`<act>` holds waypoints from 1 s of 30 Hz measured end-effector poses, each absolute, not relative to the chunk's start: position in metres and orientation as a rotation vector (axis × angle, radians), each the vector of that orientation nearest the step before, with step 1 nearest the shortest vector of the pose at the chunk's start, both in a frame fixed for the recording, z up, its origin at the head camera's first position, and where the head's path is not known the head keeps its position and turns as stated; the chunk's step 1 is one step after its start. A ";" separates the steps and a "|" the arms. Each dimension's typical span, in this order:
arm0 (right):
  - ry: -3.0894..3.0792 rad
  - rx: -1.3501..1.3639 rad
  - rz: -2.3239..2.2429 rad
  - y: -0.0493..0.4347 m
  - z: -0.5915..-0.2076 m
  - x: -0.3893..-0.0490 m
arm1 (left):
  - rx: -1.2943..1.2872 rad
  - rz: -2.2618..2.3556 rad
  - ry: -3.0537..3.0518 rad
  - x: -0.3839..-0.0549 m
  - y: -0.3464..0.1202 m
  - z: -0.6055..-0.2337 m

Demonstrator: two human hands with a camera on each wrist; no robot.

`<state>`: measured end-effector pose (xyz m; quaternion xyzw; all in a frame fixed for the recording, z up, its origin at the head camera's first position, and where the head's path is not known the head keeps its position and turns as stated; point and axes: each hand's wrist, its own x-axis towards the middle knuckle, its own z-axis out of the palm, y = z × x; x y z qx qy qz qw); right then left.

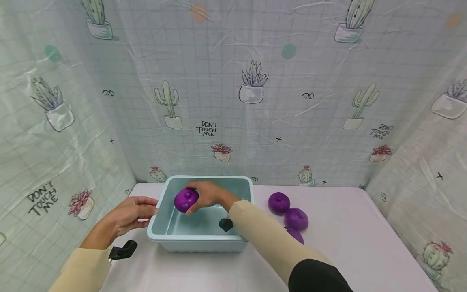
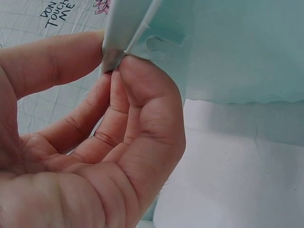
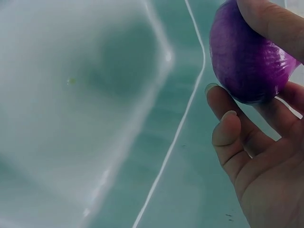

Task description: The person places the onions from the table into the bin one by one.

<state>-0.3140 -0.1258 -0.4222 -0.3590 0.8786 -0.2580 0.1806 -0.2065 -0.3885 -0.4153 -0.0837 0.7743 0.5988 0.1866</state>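
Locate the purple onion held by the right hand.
In the head view, the purple onion is in or just above the left side of the blue tub, held by the right hand, near the left hand pinching the tub.

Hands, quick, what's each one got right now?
Left hand: closed, pinching the pale blue tub by its rim.
Right hand: closed around a purple onion.

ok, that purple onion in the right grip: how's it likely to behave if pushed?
Likely to roll: the purple onion looks rounded. Perhaps a bit slippery, given the glossy highlights in the right wrist view. Probably stiff: no dent shows where the right grip holds it.
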 end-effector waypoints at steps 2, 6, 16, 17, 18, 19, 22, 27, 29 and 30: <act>2.491 -1.019 -0.704 -0.127 -0.425 -0.316 | -0.235 1.685 2.179 -0.207 -0.388 -0.415; 2.511 -1.022 -0.648 -0.130 -0.427 -0.318 | -0.230 1.692 2.176 -0.207 -0.389 -0.413; 2.497 -1.017 -0.630 -0.134 -0.433 -0.318 | -0.209 1.713 2.168 -0.207 -0.386 -0.414; 2.493 -1.012 -0.631 -0.134 -0.434 -0.317 | -0.208 1.712 2.170 -0.207 -0.386 -0.414; 2.492 -1.008 -0.636 -0.134 -0.434 -0.317 | -0.206 1.710 2.173 -0.207 -0.385 -0.414; 2.494 -1.005 -0.633 -0.134 -0.434 -0.316 | -0.206 1.712 2.174 -0.207 -0.385 -0.414; 2.487 -0.986 -0.640 -0.133 -0.434 -0.315 | -0.206 1.714 2.173 -0.207 -0.384 -0.415; 2.475 -1.005 -0.579 -0.130 -0.434 -0.314 | -0.209 1.716 2.160 -0.206 -0.386 -0.415; 2.492 -1.025 -0.525 -0.128 -0.433 -0.315 | -0.198 1.712 2.164 -0.205 -0.387 -0.415; 2.502 -1.039 -0.495 -0.127 -0.431 -0.315 | -0.196 1.709 2.168 -0.205 -0.388 -0.414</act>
